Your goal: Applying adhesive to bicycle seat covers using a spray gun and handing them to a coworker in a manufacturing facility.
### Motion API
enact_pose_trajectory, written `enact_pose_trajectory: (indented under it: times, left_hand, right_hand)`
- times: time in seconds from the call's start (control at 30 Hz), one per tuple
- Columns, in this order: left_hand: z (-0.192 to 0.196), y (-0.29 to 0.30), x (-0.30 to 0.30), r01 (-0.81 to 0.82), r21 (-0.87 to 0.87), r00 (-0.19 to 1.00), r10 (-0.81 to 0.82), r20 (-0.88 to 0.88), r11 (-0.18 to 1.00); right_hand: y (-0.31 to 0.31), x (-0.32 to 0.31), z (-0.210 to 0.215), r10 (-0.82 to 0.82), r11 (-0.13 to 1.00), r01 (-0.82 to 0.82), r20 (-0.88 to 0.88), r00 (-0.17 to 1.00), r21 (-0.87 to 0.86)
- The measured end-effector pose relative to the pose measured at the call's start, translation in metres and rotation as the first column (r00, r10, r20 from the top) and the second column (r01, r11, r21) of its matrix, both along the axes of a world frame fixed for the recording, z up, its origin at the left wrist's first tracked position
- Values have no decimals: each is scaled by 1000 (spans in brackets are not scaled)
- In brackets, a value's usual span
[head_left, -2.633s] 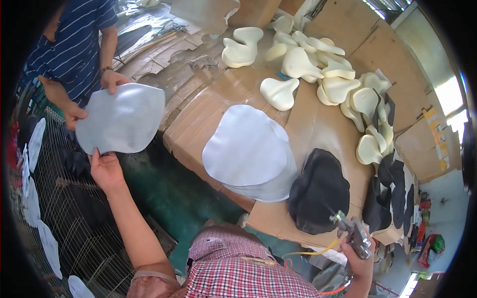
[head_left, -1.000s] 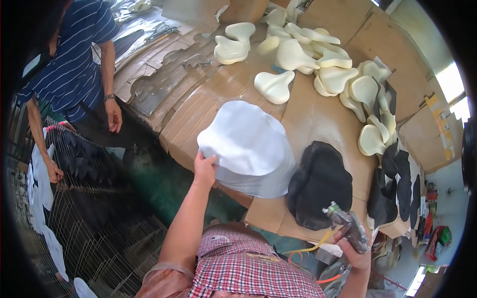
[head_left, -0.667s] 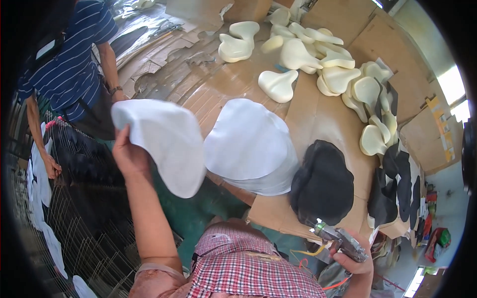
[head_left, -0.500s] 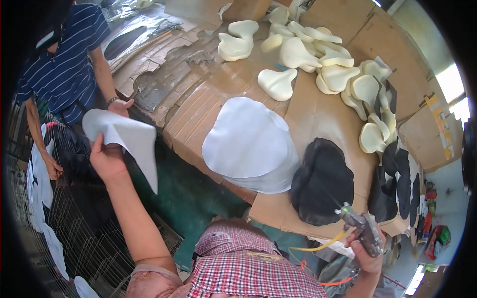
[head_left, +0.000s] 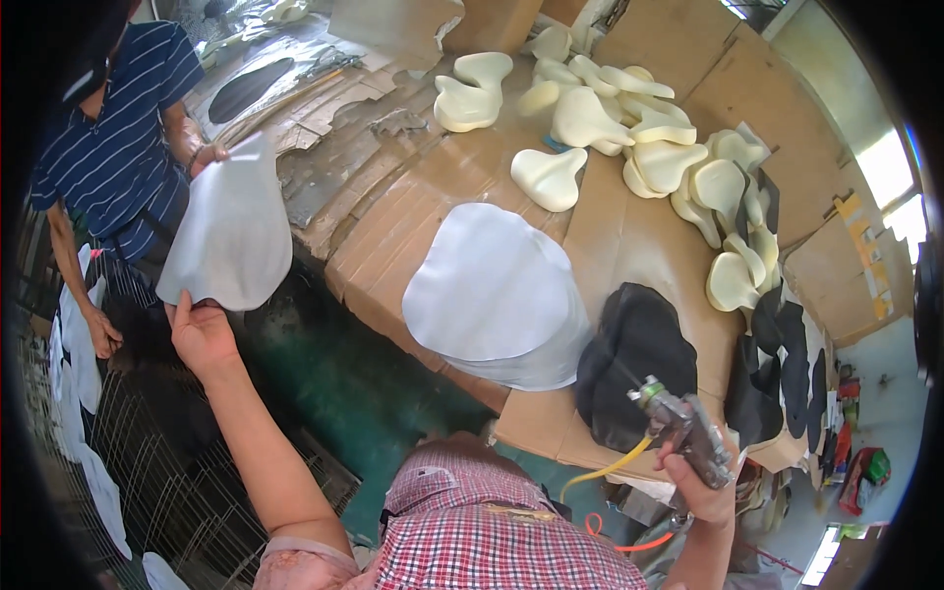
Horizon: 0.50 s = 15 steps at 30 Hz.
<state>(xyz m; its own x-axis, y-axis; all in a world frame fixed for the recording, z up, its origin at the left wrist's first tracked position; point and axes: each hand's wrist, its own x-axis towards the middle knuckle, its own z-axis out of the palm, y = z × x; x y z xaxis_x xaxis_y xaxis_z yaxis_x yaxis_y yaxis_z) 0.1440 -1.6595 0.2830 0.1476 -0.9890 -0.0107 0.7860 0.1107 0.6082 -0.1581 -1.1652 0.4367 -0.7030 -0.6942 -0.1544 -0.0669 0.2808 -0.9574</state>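
My left hand [head_left: 202, 334] stretched out far left, fingers pinching lower edge of white sheet [head_left: 224, 241]; other person's hand [head_left: 208, 155] on its top edge. Sheet hangs curved, so I judge it light, floppy, non-slippery; best gripped at rim. My right hand [head_left: 700, 487] near right, clenched round spray gun [head_left: 680, 430] pointing toward black piece [head_left: 639, 359] on cardboard table [head_left: 393, 221], beside white stack [head_left: 497, 295].

White sheet [head_left: 224, 236]: matt, smooth, flexible, foam or fabric. Bench [head_left: 639, 236] covered in brown matt corrugated cardboard. Spray gun [head_left: 683, 433]: dull grey metal; cream foam pads [head_left: 551, 177] smooth.
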Motion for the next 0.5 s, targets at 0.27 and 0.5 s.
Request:
enact_pose_trajectory:
  times: [0.27,0.5]
  left_hand:
    - [-73,46,-89,101,204,950,-155,270,974]
    - [-224,131,-192,194,398,-24,-401,916,897]
  right_hand:
    - [26,-3,13,67,973,-42,-102,992,226]
    - [25,-20,10,147,976,-128,-99,984,175]
